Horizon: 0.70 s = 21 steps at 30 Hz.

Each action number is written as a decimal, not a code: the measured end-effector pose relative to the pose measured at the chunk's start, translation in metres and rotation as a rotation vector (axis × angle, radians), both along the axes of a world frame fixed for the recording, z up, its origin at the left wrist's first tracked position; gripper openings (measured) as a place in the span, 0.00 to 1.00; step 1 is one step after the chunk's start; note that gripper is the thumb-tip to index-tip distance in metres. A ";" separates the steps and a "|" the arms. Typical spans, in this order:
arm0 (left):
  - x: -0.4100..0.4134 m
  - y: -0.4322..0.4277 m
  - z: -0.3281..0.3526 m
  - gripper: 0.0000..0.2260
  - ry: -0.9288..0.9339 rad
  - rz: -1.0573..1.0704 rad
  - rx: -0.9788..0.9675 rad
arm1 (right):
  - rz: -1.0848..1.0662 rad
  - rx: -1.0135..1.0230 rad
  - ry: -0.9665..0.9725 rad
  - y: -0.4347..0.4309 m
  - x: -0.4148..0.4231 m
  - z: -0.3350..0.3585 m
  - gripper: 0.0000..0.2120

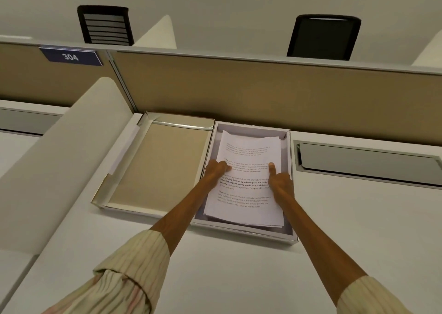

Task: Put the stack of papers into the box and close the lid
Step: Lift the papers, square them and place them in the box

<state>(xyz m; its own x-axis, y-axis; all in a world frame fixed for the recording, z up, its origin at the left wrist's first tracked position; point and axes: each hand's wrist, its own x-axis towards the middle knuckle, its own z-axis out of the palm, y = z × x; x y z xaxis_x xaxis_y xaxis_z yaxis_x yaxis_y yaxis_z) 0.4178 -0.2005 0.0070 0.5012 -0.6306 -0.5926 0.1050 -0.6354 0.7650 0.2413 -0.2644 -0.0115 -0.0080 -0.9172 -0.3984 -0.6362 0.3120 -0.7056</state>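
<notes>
Printed text on the stack of papers [246, 182] is too small to read. Stack lies inside the open box [290, 182], w/ both hands gripping its side edges: left hand [215, 169], right hand [279, 182]. Lid [157, 163] lies open, left of box.

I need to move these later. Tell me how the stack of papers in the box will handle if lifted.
The stack of papers will probably flop, since it is loose sheets with nothing stiff beneath. The sheets seem apt to slide apart: their edges are already fanned unevenly. It looks thin, so likely light; the left hand and right hand only press it flat.
</notes>
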 end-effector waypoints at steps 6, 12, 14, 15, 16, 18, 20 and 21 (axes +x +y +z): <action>-0.028 0.010 0.003 0.21 -0.152 -0.066 0.039 | 0.035 0.034 0.052 0.014 -0.032 0.008 0.27; -0.029 0.009 0.002 0.13 -0.431 -0.055 0.066 | 0.184 -0.011 0.140 0.007 -0.024 0.014 0.12; -0.030 0.011 0.002 0.11 -0.492 -0.090 0.080 | 0.186 -0.017 0.176 0.007 -0.021 0.015 0.09; -0.029 0.010 0.000 0.11 -0.518 -0.097 0.085 | 0.181 -0.016 0.195 0.008 -0.019 0.016 0.08; -0.029 0.019 0.001 0.11 -0.538 -0.094 0.081 | 0.182 -0.025 0.208 0.017 -0.021 0.020 0.08; -0.027 0.029 0.001 0.12 -0.562 -0.064 0.059 | 0.157 -0.047 0.216 0.027 -0.021 0.023 0.12; -0.026 0.033 -0.003 0.10 -0.587 -0.027 0.030 | 0.127 -0.061 0.210 0.031 -0.021 0.021 0.15; -0.026 0.035 -0.004 0.08 -0.594 -0.010 0.021 | 0.124 -0.065 0.209 0.032 -0.020 0.021 0.15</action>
